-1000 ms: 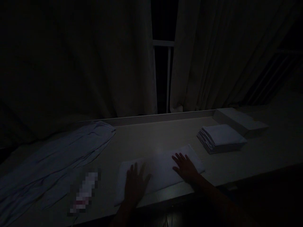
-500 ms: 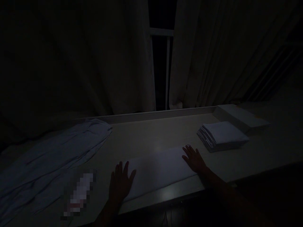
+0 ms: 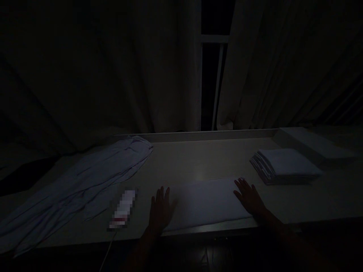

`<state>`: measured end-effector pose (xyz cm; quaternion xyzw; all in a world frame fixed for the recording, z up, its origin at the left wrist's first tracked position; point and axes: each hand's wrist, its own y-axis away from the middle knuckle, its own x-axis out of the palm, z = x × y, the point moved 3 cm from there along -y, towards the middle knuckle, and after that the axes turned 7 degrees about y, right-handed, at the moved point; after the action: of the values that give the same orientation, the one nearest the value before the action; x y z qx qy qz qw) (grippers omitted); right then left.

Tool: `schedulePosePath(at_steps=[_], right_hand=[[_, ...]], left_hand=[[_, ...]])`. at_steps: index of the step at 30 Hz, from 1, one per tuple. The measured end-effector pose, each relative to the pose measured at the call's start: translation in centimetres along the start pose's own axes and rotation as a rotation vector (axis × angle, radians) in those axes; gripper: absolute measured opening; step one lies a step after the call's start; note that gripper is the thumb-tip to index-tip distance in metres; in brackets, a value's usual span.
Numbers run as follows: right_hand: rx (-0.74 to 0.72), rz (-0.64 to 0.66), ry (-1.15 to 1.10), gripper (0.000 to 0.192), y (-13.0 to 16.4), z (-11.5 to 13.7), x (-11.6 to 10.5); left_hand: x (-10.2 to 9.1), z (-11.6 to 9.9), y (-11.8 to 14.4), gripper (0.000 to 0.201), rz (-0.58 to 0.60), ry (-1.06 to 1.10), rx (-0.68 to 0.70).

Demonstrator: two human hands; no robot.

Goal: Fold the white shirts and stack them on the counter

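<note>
A long folded white cloth lies flat near the front edge of the table. My left hand rests at its left end, fingers stretched out and palm down. At the right end my right hand lies open too, its fingers spread over the cloth's edge. To the right, a neat stack of folded white cloths sits a little beyond my right hand. Loose, unfolded pale cloths are spread lengthwise on the left. The dim light hides fine detail.
A blurred-out white object with a cord lies left of my left hand. A pale box stands behind the stack. A low ledge runs along the table's back, before dark curtains.
The view has turned left, so everything shows further right. Both hands stay flat at the two ends of the folded cloth, which looks unchanged.
</note>
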<state>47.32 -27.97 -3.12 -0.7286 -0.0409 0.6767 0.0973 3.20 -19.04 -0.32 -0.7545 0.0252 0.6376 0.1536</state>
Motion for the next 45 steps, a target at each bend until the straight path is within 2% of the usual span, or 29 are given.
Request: schedulePosePath(at_steps=[4,7,10,12,15,19,23,25,26,28,30,33,36,39,42,45], right_hand=[[0.003,0.002,0.016,0.062,-0.1,0.0,0.1],[0.008,0.006,0.025,0.062,-0.2,-0.1,0.3],[0.006,-0.007,0.026,0.062,-0.1,-0.1,0.5],[0.01,0.001,0.026,0.062,-0.1,-0.1,0.6],[0.018,0.008,0.027,0.063,0.0,0.0,0.7],[0.01,0.006,0.028,0.063,0.0,-0.3,0.7],[0.0,-0.013,0.036,0.062,-0.5,0.5,-0.8],[-0.01,-0.057,0.021,0.06,-0.8,3.3,-2.3],[-0.033,-0.066,-0.002,0.06,-0.8,5.5,-3.2],[-0.181,-0.025,-0.091,0.059,-0.4,11.7,-4.7],[-0.389,0.034,-0.211,0.059,0.5,19.3,-6.2],[-0.551,0.072,-0.357,0.062,2.0,29.6,-7.9],[-0.627,0.108,-0.394,0.057,2.5,36.4,-8.3],[-0.658,0.134,-0.374,0.057,1.7,39.0,-8.0],[-0.638,0.147,-0.37,0.057,0.2,39.2,-7.8],[-0.591,0.179,-0.356,0.068,-1.7,39.1,-7.6]], left_hand=[[-0.1,0.0,-0.1,0.069,-0.001,0.08,-0.018],[-0.3,0.8,-0.1,0.07,-0.057,0.228,-0.042],[-0.5,2.6,0.6,0.068,-0.184,0.423,-0.219],[-0.5,3.7,1.4,0.062,-0.244,0.48,-0.315],[-0.4,4.3,2.7,0.057,-0.261,0.467,-0.293],[-0.4,3.9,4.5,0.056,-0.274,0.427,-0.248],[-1.0,3.5,8.2,0.055,-0.368,0.426,-0.259],[-1.3,2.9,10.6,0.056,-0.374,0.412,-0.207],[-1.3,2.3,11.8,0.056,-0.352,0.388,-0.152],[-1.2,1.1,13.8,0.058,-0.27,0.314,-0.016],[-0.8,0.1,14.9,0.063,-0.206,0.239,0.062],[-0.2,-0.6,15.1,0.069,-0.166,0.18,0.04],[0.0,-0.7,14.4,0.067,-0.142,0.173,0.017],[0.1,-0.7,14.2,0.065,-0.143,0.18,0.01],[0.4,-0.7,14.4,0.065,-0.138,0.191,0.012],[0.5,-0.7,14.7,0.065,-0.137,0.202,0.011]])
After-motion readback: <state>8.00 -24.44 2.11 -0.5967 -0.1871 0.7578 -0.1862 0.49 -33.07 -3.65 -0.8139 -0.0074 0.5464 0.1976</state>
